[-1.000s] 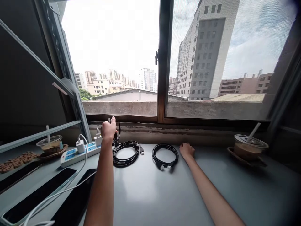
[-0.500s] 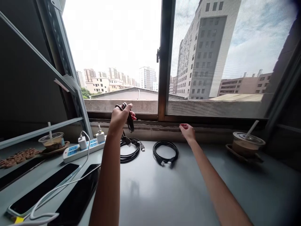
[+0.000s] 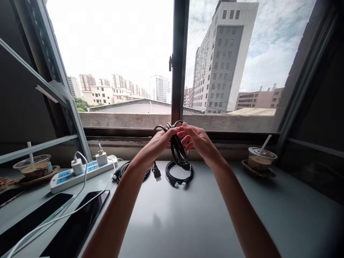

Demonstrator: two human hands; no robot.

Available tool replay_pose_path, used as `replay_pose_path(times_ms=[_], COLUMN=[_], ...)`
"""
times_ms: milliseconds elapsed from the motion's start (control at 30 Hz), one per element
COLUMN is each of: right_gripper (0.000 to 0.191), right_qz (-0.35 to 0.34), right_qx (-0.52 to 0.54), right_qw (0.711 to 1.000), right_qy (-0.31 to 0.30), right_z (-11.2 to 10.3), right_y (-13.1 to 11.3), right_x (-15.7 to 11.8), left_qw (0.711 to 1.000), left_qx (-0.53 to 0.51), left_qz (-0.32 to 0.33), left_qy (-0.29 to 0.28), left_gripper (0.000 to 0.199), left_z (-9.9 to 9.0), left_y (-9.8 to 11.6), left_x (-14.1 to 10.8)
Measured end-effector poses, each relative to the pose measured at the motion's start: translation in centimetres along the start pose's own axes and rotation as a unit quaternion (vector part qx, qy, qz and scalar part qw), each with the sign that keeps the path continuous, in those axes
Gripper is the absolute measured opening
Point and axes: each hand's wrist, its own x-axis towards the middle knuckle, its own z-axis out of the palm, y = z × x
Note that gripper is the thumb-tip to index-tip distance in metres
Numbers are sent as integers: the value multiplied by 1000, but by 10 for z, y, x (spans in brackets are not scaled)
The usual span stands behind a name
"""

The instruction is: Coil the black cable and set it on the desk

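Note:
A looped black cable (image 3: pixel 175 149) is held up in the air before the window ledge. My left hand (image 3: pixel 160 140) is closed on it, thumb along the top of the loops. From the other side my right hand (image 3: pixel 198 141) grips the same cable with curled fingers; its exact hold is partly hidden. One plug (image 3: pixel 156 173) of this cable dangles below my left hand. Just beneath, a second coiled cable (image 3: pixel 167 176) lies on the table, both plugs toward me. Another black coil (image 3: pixel 122 172) lies to the left, partly covered by my left forearm.
To the left are a white power strip (image 3: pixel 60 182) with chargers, a white cord (image 3: pixel 64 215), dark phones (image 3: pixel 77 224) and an iced drink cup (image 3: pixel 32 166). Another drink cup (image 3: pixel 260 159) stands on a coaster at the right. The window ledge (image 3: pixel 129 143) bounds the table's back.
My right hand has come inward from the right and met the cable in my left hand. The held cable has moved right, over the second coil. The view has turned slightly right.

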Motion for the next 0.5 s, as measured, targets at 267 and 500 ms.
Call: replay_pose_path(times_ms=[267, 500], right_gripper=[40, 14], right_qz=[87, 31], right_qx=[-27, 143], right_qw=[996, 980], right_qy=[-5, 132], right_z=[-14, -35], right_y=[0, -13], right_x=[-3, -4], left_qw=[988, 992], left_qx=[110, -62], left_qz=[86, 110], left_qy=[-69, -5], left_gripper=[37, 36], left_z=[18, 10], left_y=[-9, 4], left_x=[0, -5])
